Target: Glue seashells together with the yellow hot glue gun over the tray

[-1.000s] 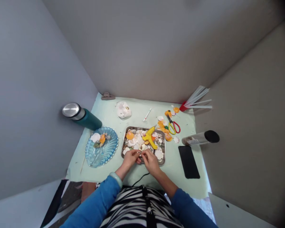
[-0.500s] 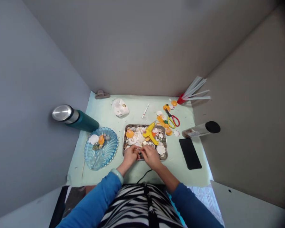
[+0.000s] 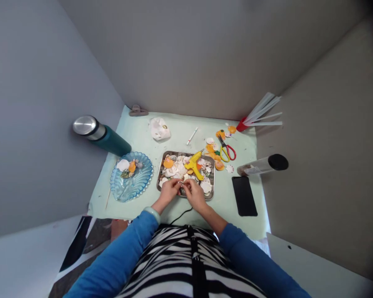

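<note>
My left hand (image 3: 168,191) and my right hand (image 3: 194,194) meet over the near edge of a metal tray (image 3: 212,193) full of white and orange seashells. Both hands have their fingers pinched together around one small pale piece between them, too small to name. A yellow glue gun (image 3: 194,165) lies on the shells in the tray, just beyond my right hand, and its black cord runs back toward me.
A blue glass dish (image 3: 133,186) with a few shells sits left of the tray, a teal flask (image 3: 103,136) behind it. To the right lie scissors (image 3: 227,150), loose shells, a black phone (image 3: 244,195), a clear tube (image 3: 261,166) and glue sticks in a red holder (image 3: 243,125). Grey walls close in.
The view has shifted a little, so everything sits higher in the picture. Both hands stay pinched together at the tray's near edge.
</note>
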A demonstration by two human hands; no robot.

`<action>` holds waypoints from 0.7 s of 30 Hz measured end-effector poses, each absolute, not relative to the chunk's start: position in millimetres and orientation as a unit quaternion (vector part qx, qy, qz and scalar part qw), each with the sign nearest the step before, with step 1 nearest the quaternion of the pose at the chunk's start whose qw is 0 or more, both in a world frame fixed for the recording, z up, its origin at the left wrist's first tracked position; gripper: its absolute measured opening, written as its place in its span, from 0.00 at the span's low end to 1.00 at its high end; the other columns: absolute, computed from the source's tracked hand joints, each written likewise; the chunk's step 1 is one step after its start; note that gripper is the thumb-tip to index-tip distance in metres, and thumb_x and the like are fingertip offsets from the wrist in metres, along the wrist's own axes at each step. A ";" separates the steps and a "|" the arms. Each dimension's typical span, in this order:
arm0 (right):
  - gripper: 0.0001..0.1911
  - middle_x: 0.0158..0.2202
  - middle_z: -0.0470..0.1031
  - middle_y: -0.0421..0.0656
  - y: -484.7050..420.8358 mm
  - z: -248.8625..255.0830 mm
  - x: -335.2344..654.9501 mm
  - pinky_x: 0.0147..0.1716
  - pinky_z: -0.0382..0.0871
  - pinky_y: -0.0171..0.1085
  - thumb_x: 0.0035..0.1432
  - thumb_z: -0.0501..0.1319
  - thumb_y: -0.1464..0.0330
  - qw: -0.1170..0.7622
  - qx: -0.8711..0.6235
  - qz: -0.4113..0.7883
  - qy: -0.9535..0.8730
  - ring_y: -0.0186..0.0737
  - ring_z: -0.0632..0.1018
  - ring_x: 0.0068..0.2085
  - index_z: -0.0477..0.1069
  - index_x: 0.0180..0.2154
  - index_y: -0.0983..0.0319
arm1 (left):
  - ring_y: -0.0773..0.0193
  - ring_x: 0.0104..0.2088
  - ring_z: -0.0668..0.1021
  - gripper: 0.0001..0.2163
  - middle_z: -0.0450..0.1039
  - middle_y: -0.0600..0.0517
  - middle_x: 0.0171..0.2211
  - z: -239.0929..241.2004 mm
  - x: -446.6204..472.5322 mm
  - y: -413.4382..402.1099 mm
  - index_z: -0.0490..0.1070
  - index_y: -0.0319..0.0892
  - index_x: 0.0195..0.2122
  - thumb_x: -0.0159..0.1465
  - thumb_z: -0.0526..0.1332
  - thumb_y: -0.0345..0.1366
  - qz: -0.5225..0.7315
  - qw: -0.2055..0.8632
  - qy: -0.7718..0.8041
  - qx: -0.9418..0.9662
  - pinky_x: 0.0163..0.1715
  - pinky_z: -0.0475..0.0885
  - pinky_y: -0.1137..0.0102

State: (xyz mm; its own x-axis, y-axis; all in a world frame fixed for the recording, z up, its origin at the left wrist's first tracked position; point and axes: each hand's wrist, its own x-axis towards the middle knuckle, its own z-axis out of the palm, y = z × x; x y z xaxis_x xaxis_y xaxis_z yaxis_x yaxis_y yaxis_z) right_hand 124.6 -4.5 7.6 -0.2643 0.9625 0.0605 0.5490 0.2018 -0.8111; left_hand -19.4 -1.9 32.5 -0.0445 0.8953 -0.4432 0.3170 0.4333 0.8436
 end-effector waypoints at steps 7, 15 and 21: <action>0.06 0.33 0.72 0.42 -2.4 4.2 125.0 0.33 0.65 0.34 0.59 0.53 0.67 0.311 -0.522 0.379 -0.698 0.36 0.72 0.31 0.67 0.35 0.61 | 0.67 0.18 0.72 0.14 0.69 0.55 0.15 32.5 -22.6 -2.8 0.75 0.36 0.41 0.57 0.57 0.36 0.269 0.507 0.669 0.471 0.25 0.65 0.73; 0.05 0.31 0.72 0.42 2.4 5.5 121.2 0.31 0.66 0.34 0.58 0.55 0.66 0.321 -0.521 0.412 -0.675 0.36 0.72 0.29 0.67 0.34 0.60 | 0.67 0.17 0.71 0.15 0.68 0.55 0.15 26.8 -26.4 -0.4 0.74 0.35 0.40 0.56 0.57 0.38 0.280 0.541 0.656 0.446 0.23 0.64 0.74; 0.05 0.29 0.72 0.40 1.0 2.4 124.6 0.30 0.66 0.34 0.57 0.57 0.66 0.323 -0.518 0.424 -0.669 0.35 0.72 0.29 0.67 0.32 0.60 | 0.67 0.17 0.70 0.15 0.67 0.55 0.14 30.3 -25.2 -0.3 0.75 0.34 0.39 0.56 0.58 0.38 0.266 0.557 0.648 0.447 0.22 0.64 0.73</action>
